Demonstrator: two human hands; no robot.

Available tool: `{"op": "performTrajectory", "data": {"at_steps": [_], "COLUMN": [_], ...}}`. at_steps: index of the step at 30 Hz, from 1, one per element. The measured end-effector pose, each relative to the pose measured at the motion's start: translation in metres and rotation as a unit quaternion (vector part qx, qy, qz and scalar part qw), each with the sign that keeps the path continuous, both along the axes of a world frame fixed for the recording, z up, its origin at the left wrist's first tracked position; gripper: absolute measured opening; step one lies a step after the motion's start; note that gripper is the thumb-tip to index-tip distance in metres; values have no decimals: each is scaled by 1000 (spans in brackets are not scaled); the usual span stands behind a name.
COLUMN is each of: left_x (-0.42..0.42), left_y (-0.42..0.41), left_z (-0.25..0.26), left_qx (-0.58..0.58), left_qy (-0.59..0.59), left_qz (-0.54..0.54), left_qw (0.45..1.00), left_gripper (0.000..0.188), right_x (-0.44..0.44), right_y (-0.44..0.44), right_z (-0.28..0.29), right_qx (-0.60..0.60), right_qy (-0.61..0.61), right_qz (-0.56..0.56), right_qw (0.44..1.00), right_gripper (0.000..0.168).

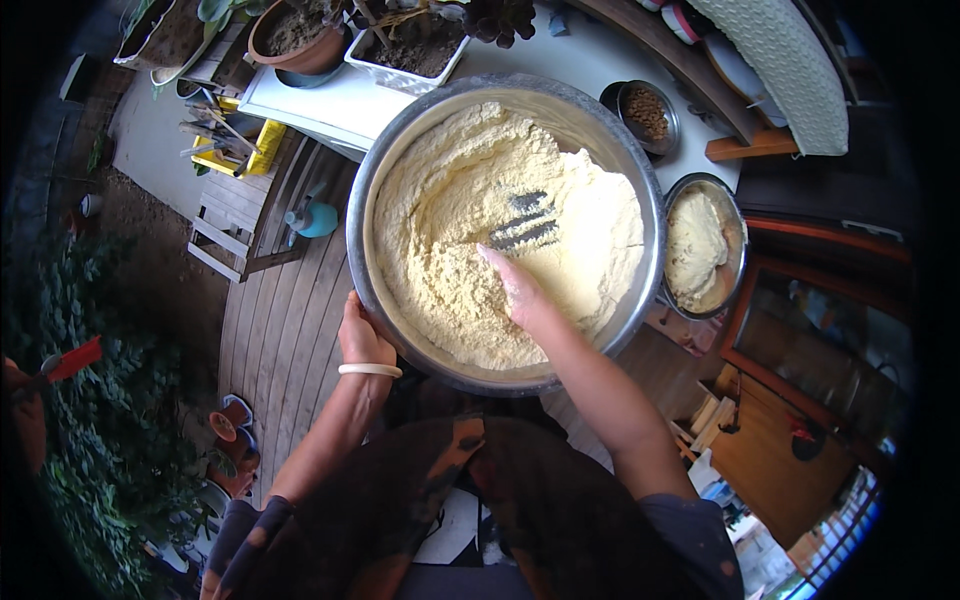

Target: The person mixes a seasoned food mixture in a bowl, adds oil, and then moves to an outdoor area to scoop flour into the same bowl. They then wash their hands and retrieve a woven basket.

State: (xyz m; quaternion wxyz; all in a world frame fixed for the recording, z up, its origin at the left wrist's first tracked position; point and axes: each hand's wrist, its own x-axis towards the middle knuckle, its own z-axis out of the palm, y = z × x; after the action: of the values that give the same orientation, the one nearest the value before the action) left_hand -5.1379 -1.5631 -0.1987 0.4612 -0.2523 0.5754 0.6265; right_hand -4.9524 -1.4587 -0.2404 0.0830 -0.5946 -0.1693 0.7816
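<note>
A large stainless steel bowl (pixel 358 217) in front of me holds pale yellow flour (pixel 442 195), banked up its walls and crumbly near the middle. Dark streaks of bare metal show where the flour is scraped away. My left hand (pixel 365 334), with a pale bangle at the wrist, supports the bowl's near left side from outside; its fingertips are partly hidden. Inside the bowl, my right hand (pixel 517 289) is dusted with flour and touches the crumbly heap. Its fingers are mostly hidden, so their grip cannot be made out.
Right of the bowl sits a smaller metal bowl (pixel 742 259) with pale dough (pixel 694 244). Behind it, a small dish holds brown pellets (pixel 645 114). Potted plants (pixel 304 37) stand on the white tabletop (pixel 315 105). A blue spray bottle (pixel 319 219) and yellow tool crate (pixel 266 146) are at left.
</note>
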Motion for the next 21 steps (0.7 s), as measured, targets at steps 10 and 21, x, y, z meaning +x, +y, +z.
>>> {"op": "performTrajectory", "data": {"at_steps": [10,21], "left_x": [0,2], "left_y": [-1,0], "left_z": [1,-1], "left_qx": [-5,-2], "left_qy": [4,12], "left_qz": [-2,11], "left_qw": [1000,1000], "left_gripper": [30,29], "right_x": [9,11], "right_y": [19,14], "right_z": [-14,-32], "right_qx": [272,458], "right_qy": [-104,10], "right_qz": [296,369], "right_qw": [910,809], "right_gripper": [41,33]}}
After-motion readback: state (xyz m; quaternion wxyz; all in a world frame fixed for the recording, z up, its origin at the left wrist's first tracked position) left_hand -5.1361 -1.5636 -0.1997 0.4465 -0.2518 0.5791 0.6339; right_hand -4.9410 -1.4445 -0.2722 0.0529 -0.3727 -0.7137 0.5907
